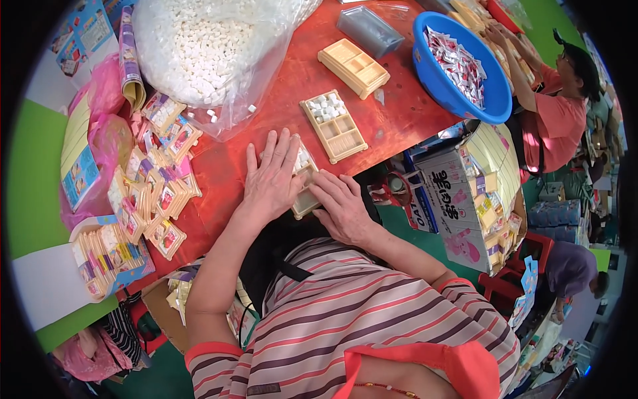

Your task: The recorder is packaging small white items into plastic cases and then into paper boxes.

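A cream plastic compartment tray (pixel 305 203) lies at the front edge of the red table, mostly covered by my hands. White cubes show in its far compartment. My left hand (pixel 271 174) lies flat over its far left part, fingers stretched out together. From the right, my right hand (pixel 343 207) grips the tray's side with bent fingers and thumb. Just beyond stands another tray (pixel 334 126), with white cubes at its far end and thin sticks in a near compartment. Farther back is a stack of similar trays (pixel 353 68).
A clear bag of white cubes (pixel 199 60) spreads at the back left. Packed trays (pixel 156 183) pile at left, by a filled box (pixel 109 256). A blue basin (pixel 425 70) holds small sachets. A carton (pixel 458 199) stands right; a co-worker (pixel 555 120) works beyond.
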The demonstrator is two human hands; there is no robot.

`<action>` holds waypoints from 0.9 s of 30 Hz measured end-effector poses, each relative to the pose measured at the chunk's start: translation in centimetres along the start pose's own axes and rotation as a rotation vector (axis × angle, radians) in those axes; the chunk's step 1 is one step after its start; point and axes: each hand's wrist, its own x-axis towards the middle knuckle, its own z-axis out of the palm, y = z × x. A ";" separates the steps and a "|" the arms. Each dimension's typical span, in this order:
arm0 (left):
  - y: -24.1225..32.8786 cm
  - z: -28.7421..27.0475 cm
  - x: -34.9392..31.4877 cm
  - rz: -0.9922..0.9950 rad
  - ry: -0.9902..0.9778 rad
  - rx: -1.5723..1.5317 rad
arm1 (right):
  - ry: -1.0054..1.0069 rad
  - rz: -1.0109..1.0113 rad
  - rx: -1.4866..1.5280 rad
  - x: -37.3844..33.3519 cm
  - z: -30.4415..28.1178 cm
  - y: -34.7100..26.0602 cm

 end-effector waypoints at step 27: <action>2.4 1.2 -3.4 -0.378 0.705 -1.248 | 0.107 0.277 0.284 4.8 0.7 -2.2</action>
